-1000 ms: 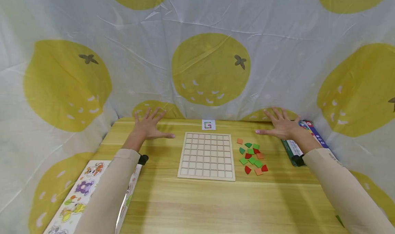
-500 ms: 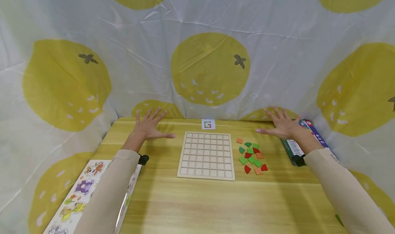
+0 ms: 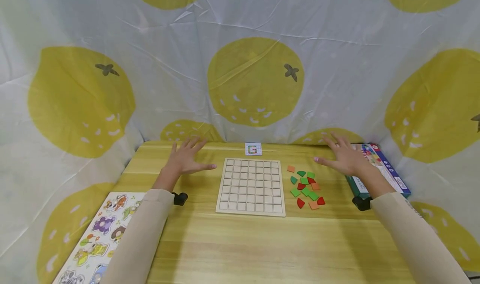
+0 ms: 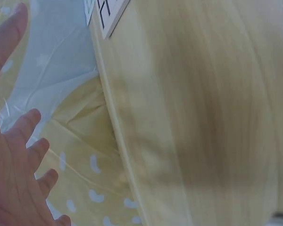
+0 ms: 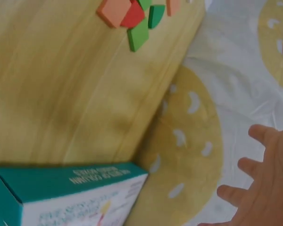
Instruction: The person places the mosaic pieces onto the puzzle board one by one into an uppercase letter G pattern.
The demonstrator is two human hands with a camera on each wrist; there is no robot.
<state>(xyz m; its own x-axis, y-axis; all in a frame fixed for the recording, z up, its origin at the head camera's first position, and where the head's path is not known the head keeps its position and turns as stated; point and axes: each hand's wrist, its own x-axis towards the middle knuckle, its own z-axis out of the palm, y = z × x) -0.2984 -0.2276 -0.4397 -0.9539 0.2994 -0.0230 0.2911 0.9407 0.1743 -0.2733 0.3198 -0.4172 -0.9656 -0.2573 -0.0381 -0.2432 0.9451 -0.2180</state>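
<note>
My left hand (image 3: 186, 159) is held above the far left of the table, fingers spread and holding nothing. A pale wooden grid board (image 3: 250, 187) lies flat to its right. On the other side my right hand (image 3: 345, 157) hovers with spread fingers, also holding nothing, between a boxed set (image 3: 386, 171) and several loose coloured tiles. These include green squares (image 3: 295, 192), red quarter-round tiles (image 3: 301, 203) and orange squares (image 3: 313, 205). Behind the board lies a small card (image 3: 253, 149) with a coloured letter G on a grid.
An animal picture board (image 3: 101, 234) lies at the left, partly under my left sleeve (image 3: 138, 234). A curtain with yellow fruit (image 3: 255, 82) hangs right behind the table's far edge. Black wrist mounts (image 3: 181, 199) sit below both hands.
My left hand has shifted slightly right, uncovering more of the animal board. The right arm has moved a little, showing more of the box. Tiles and grid board have not moved on the table.
</note>
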